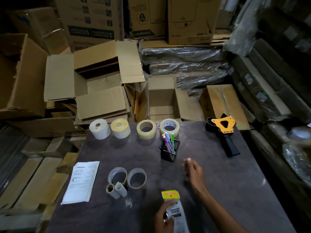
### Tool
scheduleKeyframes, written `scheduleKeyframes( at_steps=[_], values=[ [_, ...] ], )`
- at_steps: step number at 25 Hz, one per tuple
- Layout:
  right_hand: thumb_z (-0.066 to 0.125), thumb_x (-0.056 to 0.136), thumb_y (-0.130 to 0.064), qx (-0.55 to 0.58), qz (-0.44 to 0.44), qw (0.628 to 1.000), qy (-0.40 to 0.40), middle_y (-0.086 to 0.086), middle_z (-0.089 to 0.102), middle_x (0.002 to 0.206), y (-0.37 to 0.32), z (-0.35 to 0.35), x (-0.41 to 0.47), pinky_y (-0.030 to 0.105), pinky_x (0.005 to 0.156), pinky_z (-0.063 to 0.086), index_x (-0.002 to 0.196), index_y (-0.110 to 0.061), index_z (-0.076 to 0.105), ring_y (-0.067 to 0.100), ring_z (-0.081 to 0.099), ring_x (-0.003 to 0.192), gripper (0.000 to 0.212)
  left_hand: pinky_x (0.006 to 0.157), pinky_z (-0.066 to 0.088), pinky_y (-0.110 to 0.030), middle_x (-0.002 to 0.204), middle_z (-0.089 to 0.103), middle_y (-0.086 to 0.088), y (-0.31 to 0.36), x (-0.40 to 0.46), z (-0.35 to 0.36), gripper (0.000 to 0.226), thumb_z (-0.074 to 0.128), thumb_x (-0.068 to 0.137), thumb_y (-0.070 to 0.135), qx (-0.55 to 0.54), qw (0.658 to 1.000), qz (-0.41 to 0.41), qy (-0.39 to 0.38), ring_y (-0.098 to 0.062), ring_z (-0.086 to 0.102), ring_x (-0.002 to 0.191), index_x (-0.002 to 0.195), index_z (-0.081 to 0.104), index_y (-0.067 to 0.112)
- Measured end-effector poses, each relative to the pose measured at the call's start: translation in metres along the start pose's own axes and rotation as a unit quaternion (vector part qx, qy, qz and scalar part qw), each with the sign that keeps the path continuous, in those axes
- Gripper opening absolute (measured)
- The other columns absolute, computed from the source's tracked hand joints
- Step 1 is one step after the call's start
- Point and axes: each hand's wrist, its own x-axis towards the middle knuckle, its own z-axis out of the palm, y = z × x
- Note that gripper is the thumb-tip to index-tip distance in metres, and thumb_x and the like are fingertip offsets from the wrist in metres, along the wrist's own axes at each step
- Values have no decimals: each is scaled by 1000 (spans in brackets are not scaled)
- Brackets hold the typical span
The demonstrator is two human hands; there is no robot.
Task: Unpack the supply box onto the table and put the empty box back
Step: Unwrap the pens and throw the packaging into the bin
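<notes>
Near the black mesh pen holder (170,151), the left hand (165,217) pinched a yellow-headed plastic packet (175,214), seemingly light, floppy and slippery; the right hand (193,172) hovered empty, fingers apart.

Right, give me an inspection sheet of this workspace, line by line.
Surface: dark table, dusty, scuffed.
Job's things: four tape and label rolls along the far edge; pen holder; tape dispenser; two near-empty tape rings with two cores; papers; open small box beyond the table.
Clutter: nothing seen.
Grippers: left hand holds a packet; right hand open, empty, blurred.
Cables: nothing seen.
Surroundings: stacked cartons, plastic-wrapped bundles.
</notes>
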Motion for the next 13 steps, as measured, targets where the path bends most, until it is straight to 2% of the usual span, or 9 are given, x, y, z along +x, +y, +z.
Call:
scheduleKeyframes(
  at_steps=[1,3,5,7,9,10,13],
  values=[
    [61,76,-70,8,38,999,-24,5,59,72,12,-6,-16,31,55,44,85,-14,65,17,51,65,57,74,54,-19,92,77,5,6,4,2,46,60,57,18,-28,999,-10,20,-12,73,84,98,73,35],
    [74,77,-53,25,125,986,-107,5,63,74,25,-15,-51,23,49,45,91,-12,64,15,56,60,45,72,55,-21,97,77,1,7,15,4,49,57,61,5,-55,998,-23,28,-17,73,88,106,67,23],
    [72,87,-20,39,169,970,-170,17,73,87,34,-19,-79,29,56,55,105,-3,62,26,69,71,26,70,55,-22,103,75,-3,10,17,6,50,59,71,-5,-66,997,-35,26,-17,72,93,115,57,18],
    [65,87,3,44,165,972,-159,28,72,96,42,-22,-91,37,64,59,114,2,59,36,71,80,28,74,57,-27,111,72,-8,6,18,5,55,55,78,-18,-65,996,-48,35,-21,71,99,120,52,18],
    [62,87,9,39,168,974,-144,27,72,94,42,-19,-93,37,62,58,115,0,58,35,70,77,29,77,58,-33,113,70,-11,5,13,0,58,49,79,-22,-54,996,-59,50,-26,70,100,119,51,19],
    [61,88,9,40,170,973,-150,26,72,92,39,-15,-93,35,60,58,114,0,58,32,71,74,28,75,58,-32,112,70,-12,7,9,-2,58,48,79,-22,-52,995,-57,64,-25,70,98,118,51,21],
    [61,89,7,15,156,973,-169,22,74,88,35,-5,-91,33,57,57,112,-3,59,29,73,72,25,67,53,-19,102,70,-2,14,-7,-14,61,58,79,-10,-22,985,-35,168,-10,69,81,108,50,42]
  ],
)
